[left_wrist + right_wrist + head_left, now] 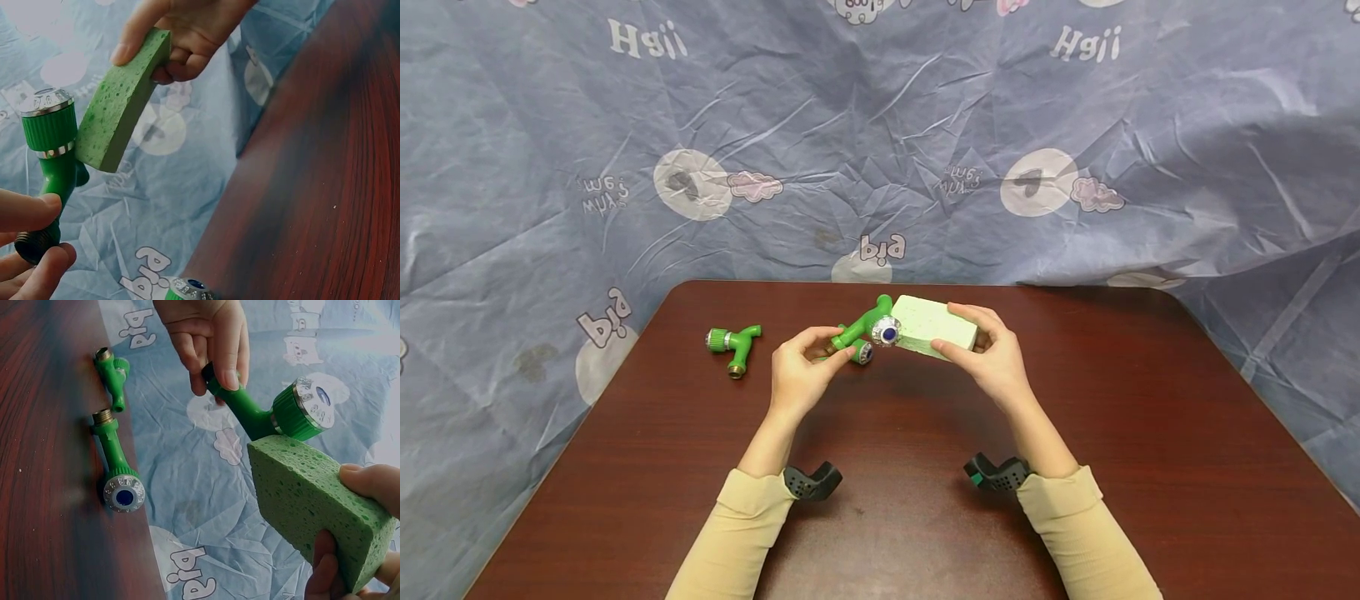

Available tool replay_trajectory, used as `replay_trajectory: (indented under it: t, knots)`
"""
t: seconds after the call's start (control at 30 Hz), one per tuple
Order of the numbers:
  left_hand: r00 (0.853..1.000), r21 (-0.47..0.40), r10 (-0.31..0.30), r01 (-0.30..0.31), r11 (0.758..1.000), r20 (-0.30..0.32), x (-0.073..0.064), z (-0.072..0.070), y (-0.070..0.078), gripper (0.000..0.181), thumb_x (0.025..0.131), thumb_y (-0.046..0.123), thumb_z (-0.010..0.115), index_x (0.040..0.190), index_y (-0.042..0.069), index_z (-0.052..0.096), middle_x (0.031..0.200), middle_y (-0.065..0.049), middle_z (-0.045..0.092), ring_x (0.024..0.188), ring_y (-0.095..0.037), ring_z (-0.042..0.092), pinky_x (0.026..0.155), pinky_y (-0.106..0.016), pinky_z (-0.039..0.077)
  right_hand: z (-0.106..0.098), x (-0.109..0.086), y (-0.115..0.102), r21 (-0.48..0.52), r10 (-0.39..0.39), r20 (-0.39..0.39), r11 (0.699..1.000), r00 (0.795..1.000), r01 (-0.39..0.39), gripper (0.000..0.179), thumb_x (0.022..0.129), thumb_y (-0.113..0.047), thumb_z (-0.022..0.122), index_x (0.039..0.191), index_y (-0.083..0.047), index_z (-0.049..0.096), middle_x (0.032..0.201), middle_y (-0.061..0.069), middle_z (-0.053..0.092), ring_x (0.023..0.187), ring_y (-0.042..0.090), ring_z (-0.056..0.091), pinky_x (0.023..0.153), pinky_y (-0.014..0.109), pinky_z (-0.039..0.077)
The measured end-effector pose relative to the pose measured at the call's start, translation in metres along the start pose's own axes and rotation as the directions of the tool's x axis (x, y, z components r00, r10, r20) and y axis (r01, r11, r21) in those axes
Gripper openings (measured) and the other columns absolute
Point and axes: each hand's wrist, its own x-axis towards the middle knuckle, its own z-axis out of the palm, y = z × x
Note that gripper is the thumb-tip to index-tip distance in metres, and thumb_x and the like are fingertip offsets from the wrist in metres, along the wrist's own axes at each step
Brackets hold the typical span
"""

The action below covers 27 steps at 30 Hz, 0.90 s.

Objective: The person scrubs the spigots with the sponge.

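Observation:
My left hand (801, 367) pinches a green faucet (867, 322) by its threaded inlet end, holding it above the table. The faucet's silver-capped knob (49, 119) with a blue centre stands at its other end. In my right hand (996, 354) is a pale green sponge block (934, 325), gripped between thumb and fingers. One end of the sponge (312, 500) is against the faucet's body beside the knob, as both wrist views show. The faucet's spout is partly hidden behind the sponge in the left wrist view.
Two more green faucets lie on the dark red table (910, 500): one at the left (737, 350), another (861, 352) behind my left hand, partly hidden. A blue-grey printed cloth (880, 150) hangs behind the table's far edge. Each wrist wears a black band.

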Motion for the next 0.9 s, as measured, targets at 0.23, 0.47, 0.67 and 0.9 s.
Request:
replay_trajectory:
  t: [0.23,0.47,0.67,0.9]
  knots:
    - [1.000,-0.078,-0.023,0.023,0.997,0.000,0.001,0.001,-0.010,0.027,0.072,0.013,0.082,0.097,0.006,0.073,0.085,-0.007,0.070,0.068,-0.012,0.067,0.057,-0.023,0.055,0.000,0.002,0.007,0.018,-0.058,-0.005,0.998,0.998,0.058,0.052,0.074,0.007,0.074,0.123,0.010,0.056,0.123,0.020,0.049,0.078,0.007,0.055,0.063,0.013,0.050]
    - [0.974,-0.255,-0.211,0.224,0.941,0.076,0.002,0.004,-0.003,0.026,0.078,0.000,0.074,0.102,-0.005,0.068,0.086,-0.015,0.067,0.068,-0.020,0.066,0.064,-0.034,0.058,-0.003,0.008,0.025,0.133,-0.074,-0.109,0.987,0.991,0.088,0.053,0.074,0.007,0.075,0.124,0.002,0.058,0.119,0.008,0.048,0.079,0.010,0.059,0.064,0.016,0.053]
    - [0.972,-0.291,-0.199,0.228,0.929,0.128,0.000,0.009,0.000,0.025,0.080,-0.003,0.071,0.103,-0.010,0.065,0.093,-0.021,0.066,0.066,-0.023,0.066,0.068,-0.046,0.057,0.003,0.006,0.023,0.172,-0.077,-0.168,0.979,0.983,0.106,0.052,0.074,0.005,0.076,0.123,0.001,0.059,0.118,0.005,0.049,0.080,0.011,0.060,0.067,0.017,0.054]
    - [0.978,-0.355,-0.182,0.207,0.912,0.104,-0.003,0.012,0.004,0.025,0.080,-0.004,0.071,0.102,-0.013,0.065,0.089,-0.018,0.066,0.064,-0.020,0.066,0.063,-0.035,0.058,0.006,0.000,0.002,0.081,-0.036,-0.206,0.995,0.978,0.054,0.053,0.075,0.006,0.074,0.125,0.010,0.054,0.120,0.017,0.045,0.081,0.010,0.057,0.065,0.013,0.051]
